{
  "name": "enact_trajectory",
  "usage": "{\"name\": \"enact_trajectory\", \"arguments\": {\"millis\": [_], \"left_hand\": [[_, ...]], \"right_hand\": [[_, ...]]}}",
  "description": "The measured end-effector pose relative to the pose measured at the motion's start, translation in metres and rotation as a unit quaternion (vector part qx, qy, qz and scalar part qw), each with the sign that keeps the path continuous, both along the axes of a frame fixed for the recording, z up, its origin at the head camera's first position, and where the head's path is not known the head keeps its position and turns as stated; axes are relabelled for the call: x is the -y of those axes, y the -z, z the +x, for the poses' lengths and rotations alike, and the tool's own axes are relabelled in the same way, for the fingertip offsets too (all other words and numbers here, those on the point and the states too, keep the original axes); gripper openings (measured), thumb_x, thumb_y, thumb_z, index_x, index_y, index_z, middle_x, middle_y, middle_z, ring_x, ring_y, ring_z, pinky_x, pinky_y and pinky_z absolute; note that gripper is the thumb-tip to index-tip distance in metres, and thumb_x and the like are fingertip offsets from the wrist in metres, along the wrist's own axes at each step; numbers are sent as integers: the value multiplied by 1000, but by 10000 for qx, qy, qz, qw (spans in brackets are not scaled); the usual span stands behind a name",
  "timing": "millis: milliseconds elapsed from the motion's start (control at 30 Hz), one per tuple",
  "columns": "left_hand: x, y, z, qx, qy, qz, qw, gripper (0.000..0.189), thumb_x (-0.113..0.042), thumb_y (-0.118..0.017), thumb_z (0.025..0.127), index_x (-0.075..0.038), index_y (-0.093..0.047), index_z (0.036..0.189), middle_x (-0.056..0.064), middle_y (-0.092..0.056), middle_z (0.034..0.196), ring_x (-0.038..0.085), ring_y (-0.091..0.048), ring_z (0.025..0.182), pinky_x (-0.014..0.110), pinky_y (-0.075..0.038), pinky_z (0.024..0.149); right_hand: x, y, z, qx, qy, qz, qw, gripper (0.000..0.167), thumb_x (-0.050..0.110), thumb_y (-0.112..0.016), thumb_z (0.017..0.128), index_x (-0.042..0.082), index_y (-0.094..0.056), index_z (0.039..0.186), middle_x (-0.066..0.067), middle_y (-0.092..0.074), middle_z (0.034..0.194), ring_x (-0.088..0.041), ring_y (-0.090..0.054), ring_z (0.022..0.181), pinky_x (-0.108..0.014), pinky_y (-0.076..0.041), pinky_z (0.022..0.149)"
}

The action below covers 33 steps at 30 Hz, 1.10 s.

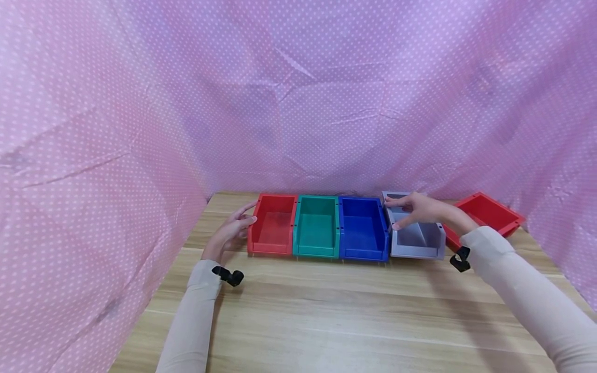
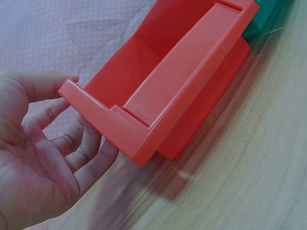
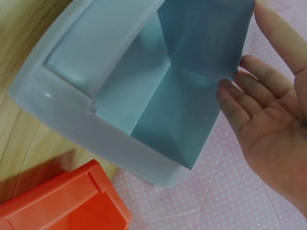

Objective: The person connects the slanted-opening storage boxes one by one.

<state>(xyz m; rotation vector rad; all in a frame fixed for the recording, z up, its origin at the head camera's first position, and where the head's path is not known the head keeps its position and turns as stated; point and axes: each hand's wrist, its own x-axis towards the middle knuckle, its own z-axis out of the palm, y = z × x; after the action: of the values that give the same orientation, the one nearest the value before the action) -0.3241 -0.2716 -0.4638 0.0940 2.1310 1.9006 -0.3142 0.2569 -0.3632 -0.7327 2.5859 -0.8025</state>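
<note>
Three plastic bins stand side by side: a red bin (image 1: 273, 228), a green bin (image 1: 317, 228) and a blue bin (image 1: 364, 233). A grey bin (image 1: 418, 249) sits at the right end of the row, slightly askew beside the blue one. At the red bin's outer side is my left hand (image 1: 230, 228), thumb near the rim and the other fingers spread along the wall. My right hand (image 1: 422, 208) reaches over the grey bin, with thumb and fingertips at its left rim. In the right wrist view, its fingers (image 3: 261, 84) look fairly straight against the grey edge.
Another red bin (image 1: 489, 213) lies turned at an angle to the right of the grey one, near my right forearm. All stand toward the back of a wooden table (image 1: 326, 311). Pink dotted cloth (image 1: 298, 129) hangs behind and at both sides.
</note>
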Motion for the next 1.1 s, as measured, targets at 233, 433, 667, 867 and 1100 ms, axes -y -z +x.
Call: {"name": "enact_trajectory", "arguments": {"millis": [233, 433, 667, 867, 1100], "left_hand": [[0, -4, 0, 30, -103, 95, 9999, 63, -11, -55, 104, -23, -32, 161, 14, -56, 126, 11, -63, 87, 21, -49, 67], [2, -5, -2, 25, -67, 65, 10000, 63, -10, -54, 104, -23, -31, 161, 12, -56, 125, 12, -65, 91, 22, -53, 73], [2, -2, 0, 38, -59, 48, 10000, 63, -11, -54, 104, -24, -30, 162, 27, -47, 141, 17, -62, 98, 21, -51, 72], [2, 3, -1, 69, -68, 103, 9999, 63, -11, -54, 105, -24, -30, 162, 20, -52, 132, 12, -61, 88, 20, -47, 66], [2, 2, 0, 6, -75, 19, 10000, 63, -13, -54, 105, -24, -31, 161, 17, -54, 129, 14, -63, 92, 21, -52, 72]], "right_hand": [[3, -1, 0, -48, -9, -30, 10000, 80, 25, -84, 84, -4, -46, 149, -28, -32, 159, -52, -38, 142, -63, -37, 112], [3, 1, 0, -91, -12, 91, 9999, 82, 27, -84, 84, -2, -45, 150, -27, -34, 159, -53, -42, 140, -62, -41, 109], [3, 9, -3, -12, -111, 66, 9999, 80, 26, -84, 84, -4, -46, 148, -29, -29, 160, -53, -37, 142, -64, -36, 111], [5, 19, -1, 73, -121, 144, 9998, 79, 28, -83, 85, -5, -47, 147, -29, -28, 159, -53, -38, 141, -63, -37, 112], [4, 23, 0, -56, -136, 44, 9999, 78, 27, -83, 85, -6, -47, 147, -30, -32, 157, -53, -41, 140, -62, -38, 110]]}}
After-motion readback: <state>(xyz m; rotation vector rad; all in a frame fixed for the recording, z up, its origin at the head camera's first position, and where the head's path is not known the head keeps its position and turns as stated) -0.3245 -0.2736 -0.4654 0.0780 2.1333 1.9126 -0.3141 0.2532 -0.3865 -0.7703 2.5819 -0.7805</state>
